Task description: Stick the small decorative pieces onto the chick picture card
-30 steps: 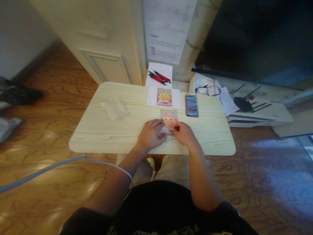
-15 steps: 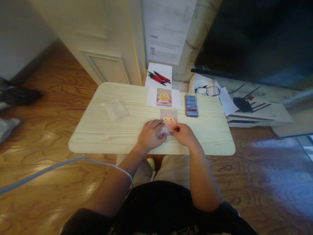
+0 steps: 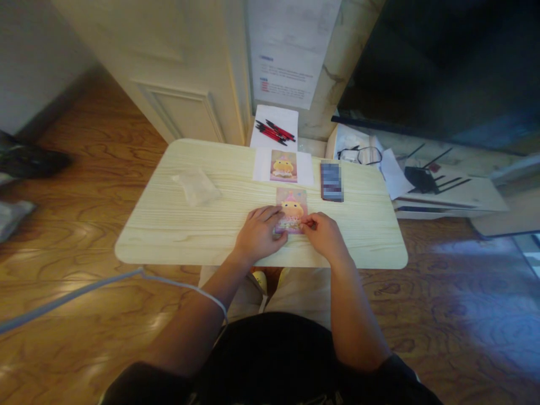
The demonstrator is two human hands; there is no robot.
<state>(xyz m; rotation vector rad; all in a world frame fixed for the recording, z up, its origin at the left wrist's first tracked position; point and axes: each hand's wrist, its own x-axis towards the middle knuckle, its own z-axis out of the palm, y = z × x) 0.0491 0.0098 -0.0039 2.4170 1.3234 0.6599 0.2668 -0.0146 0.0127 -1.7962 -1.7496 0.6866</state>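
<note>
A small picture card (image 3: 292,209) with a yellow cartoon figure in a pink hat lies on the pale wooden table (image 3: 169,225) in front of me. My left hand (image 3: 260,232) rests flat on its left edge, fingers spread. At the card's lower right, my right hand (image 3: 324,233) has thumb and forefinger pinched together; whatever is between them is too small to make out. Just beyond lies a similar picture (image 3: 284,166) on a white sheet (image 3: 262,167).
A phone (image 3: 332,181) lies at the table's back right, a translucent plastic bag (image 3: 197,187) at the left. Red and black pens (image 3: 275,133) lie on white paper behind. A grey cable (image 3: 84,298) crosses to my left arm. A router (image 3: 419,179) stands on the cabinet.
My right hand has shifted slightly to the right, its fingers still pinched by the card's edge. The left hand stays in place on the card.
</note>
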